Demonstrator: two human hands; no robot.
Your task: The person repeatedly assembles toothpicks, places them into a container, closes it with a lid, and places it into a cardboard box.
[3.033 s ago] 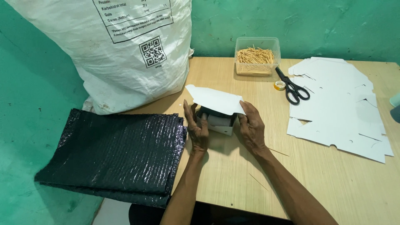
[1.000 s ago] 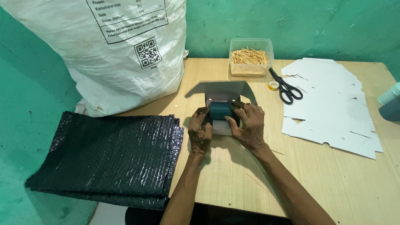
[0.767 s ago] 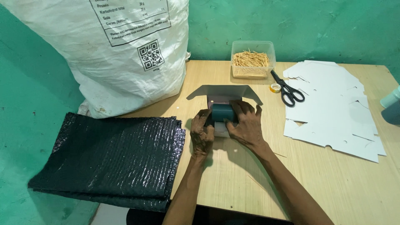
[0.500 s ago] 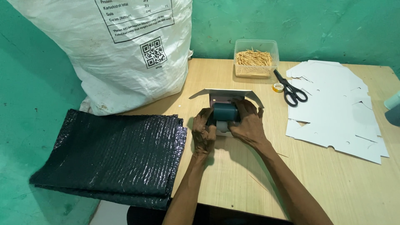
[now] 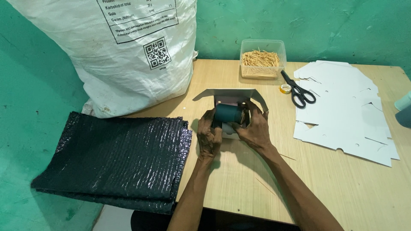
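Both hands' grip, L & R, clamps teal roll w/ bare table nearer.

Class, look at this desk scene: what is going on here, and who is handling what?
A person sits at a wooden table, both hands around a small white cardboard box with its lid flap up. The left hand and right hand press a dark teal cylindrical object into it. Flat white box blanks, scissors and a tub of toothpicks lie to the right; black plastic sheets and a big white sack are to the left.
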